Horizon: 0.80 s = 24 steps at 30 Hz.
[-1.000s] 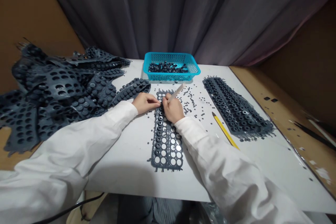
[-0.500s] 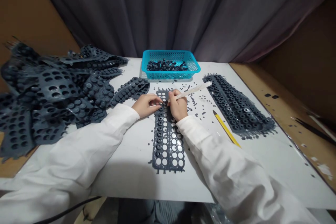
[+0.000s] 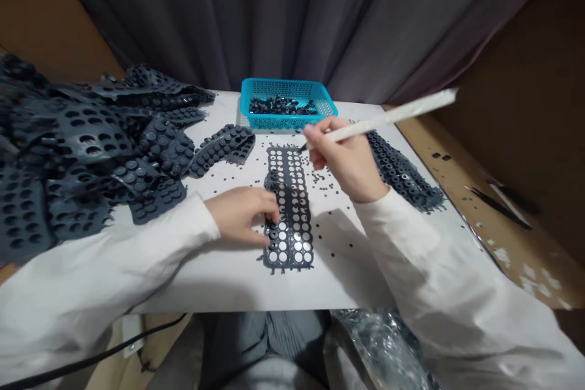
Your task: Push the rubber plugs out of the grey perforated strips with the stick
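Checking hand positions: your left hand lies half-curled toward the front of the counter, its fingertips resting on the strip and gripping nothing. Your right hand is raised above the counter, closed in a pinch on a pale stick, whose near tip sits just beside the far end of the strip. The strip lies flat at mid-counter, its long axis running front to back, with dark studs filling some holes and others showing white. Toward the far edge, a blue basket holds loose dark pieces. Along the left edge lies a heap of punched rubber sheets. Near the right edge lies a second studded strip. Small dark bits are scattered across the counter
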Available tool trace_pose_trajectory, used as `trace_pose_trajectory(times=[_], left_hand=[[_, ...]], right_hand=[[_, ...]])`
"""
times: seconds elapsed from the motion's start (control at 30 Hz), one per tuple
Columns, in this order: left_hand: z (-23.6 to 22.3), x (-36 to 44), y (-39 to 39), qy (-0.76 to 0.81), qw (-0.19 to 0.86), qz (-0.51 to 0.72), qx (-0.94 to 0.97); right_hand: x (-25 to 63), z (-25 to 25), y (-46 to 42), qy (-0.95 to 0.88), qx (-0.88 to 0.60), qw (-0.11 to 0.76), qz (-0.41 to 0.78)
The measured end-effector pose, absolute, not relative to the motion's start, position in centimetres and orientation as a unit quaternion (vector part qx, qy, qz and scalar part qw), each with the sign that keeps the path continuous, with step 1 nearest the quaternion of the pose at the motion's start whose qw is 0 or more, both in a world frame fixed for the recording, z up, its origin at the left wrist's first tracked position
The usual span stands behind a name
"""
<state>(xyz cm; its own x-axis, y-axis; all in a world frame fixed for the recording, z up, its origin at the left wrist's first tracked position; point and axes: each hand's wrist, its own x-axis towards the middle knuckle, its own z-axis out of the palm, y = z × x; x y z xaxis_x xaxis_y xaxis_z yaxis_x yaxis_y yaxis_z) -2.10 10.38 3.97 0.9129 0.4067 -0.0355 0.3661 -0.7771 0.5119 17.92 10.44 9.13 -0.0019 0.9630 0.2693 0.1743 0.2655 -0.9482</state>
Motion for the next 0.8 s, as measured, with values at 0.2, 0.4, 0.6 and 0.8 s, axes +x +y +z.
trace_pose_trajectory(times=[0.2, 0.4, 0.6, 0.8], left_hand=[[1.4, -3.0, 2.2, 0.245, 0.147, 0.050, 0.957], [0.5, -3.0, 1.4, 0.306, 0.213, 0.156, 0.915], [1.0, -2.2, 3.0, 0.359, 0.216, 0.123, 0.900], [1.1, -1.9, 3.3, 0.334, 0.194, 0.106, 0.916]], right_hand=[[17.4, 3.9, 1.6, -0.557, -0.509, 0.393, 0.526], [16.1, 0.5, -1.2, -0.568, -0.559, 0.409, 0.445], [15.6, 0.2, -0.9, -0.624, -0.559, 0.379, 0.394], [15.5, 0.4, -0.8, -0.656, -0.558, 0.354, 0.365]])
